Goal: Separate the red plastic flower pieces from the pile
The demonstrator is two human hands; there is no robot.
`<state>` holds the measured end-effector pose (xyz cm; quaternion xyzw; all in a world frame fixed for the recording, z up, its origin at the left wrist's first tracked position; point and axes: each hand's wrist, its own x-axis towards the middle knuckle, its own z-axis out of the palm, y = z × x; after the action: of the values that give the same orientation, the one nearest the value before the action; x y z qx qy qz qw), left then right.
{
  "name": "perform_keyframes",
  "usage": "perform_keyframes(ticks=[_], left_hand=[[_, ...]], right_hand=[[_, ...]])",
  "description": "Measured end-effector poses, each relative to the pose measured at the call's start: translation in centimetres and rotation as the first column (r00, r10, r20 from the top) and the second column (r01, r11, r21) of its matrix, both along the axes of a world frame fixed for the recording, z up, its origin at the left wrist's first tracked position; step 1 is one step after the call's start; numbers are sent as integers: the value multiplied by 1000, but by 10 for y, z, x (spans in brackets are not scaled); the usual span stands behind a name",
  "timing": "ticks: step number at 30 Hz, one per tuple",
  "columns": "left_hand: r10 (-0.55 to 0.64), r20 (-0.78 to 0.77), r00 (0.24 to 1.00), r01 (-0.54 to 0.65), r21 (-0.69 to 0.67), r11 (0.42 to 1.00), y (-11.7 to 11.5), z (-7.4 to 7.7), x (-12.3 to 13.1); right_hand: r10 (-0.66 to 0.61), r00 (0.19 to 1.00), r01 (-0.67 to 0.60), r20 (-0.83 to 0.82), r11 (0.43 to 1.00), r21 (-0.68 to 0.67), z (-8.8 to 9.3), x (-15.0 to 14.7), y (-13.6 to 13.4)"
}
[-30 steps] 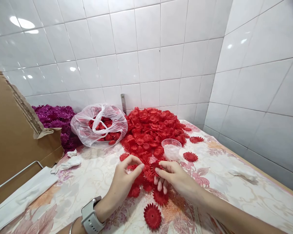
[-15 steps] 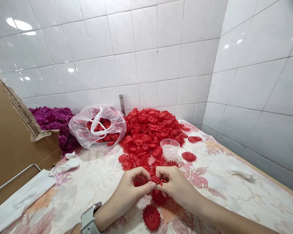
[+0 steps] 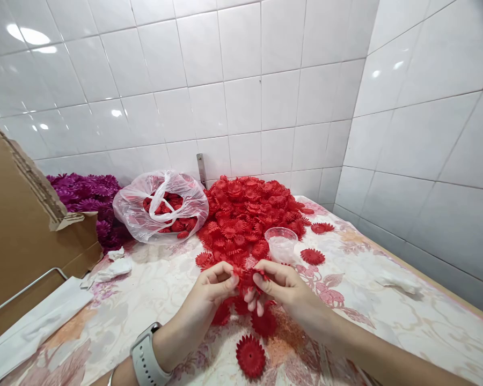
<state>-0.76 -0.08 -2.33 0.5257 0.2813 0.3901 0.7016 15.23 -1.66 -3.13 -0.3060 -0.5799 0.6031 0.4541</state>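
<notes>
Between my two hands is a red artificial flower petal piece [image 3: 246,280], partly hidden by fingers. My left hand [image 3: 215,287] pinches its left edge between thumb and fingers. On the other side my right hand [image 3: 279,284] grips it with thumb and forefinger, the lower fingers curled underneath. A flat red flower disc [image 3: 250,356] with a small centre hole lies nearest me on the cloth. Other red discs [image 3: 264,323] sit below my hands. Just beyond rises a large heap of red flower pieces [image 3: 249,209]. A clear plastic cup [image 3: 280,244] stands at the heap's right front.
A tied clear plastic bag [image 3: 124,206] with red pieces inside sits left of the heap. Purple flowers [image 3: 84,193] are piled behind a cardboard box [image 3: 20,209]. Crumpled white tissue [image 3: 108,273] lies on the floral tablecloth [image 3: 156,289]. Tiled walls [image 3: 241,107] close off the back and right.
My hands have risen slightly and moved a little apart. The red piece, bunched up between the fingertips before, is now spread between them.
</notes>
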Motion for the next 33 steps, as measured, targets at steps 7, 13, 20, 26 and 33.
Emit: perform_keyframes(ticks=[7, 13, 20, 26, 33], left_hand=[[376, -5, 927, -376, -21, 926, 12, -1, -8], [769, -228, 597, -474, 673, 568, 17, -4, -14], [516, -429, 741, -56, 727, 684, -6, 5, -5], [447, -463, 765, -36, 663, 748, -12, 4, -2], [427, -474, 770, -48, 625, 779, -11, 2, -2]], right_hand=[[-182, 973, 173, -145, 982, -68, 3, 5, 4], [-214, 965, 217, 151, 976, -4, -1, 4, 9], [-225, 922, 201, 314, 974, 109, -5, 4, 4], [-179, 945, 165, 274, 984, 75, -5, 2, 1], [-238, 915, 216, 325, 971, 104, -1, 2, -3]])
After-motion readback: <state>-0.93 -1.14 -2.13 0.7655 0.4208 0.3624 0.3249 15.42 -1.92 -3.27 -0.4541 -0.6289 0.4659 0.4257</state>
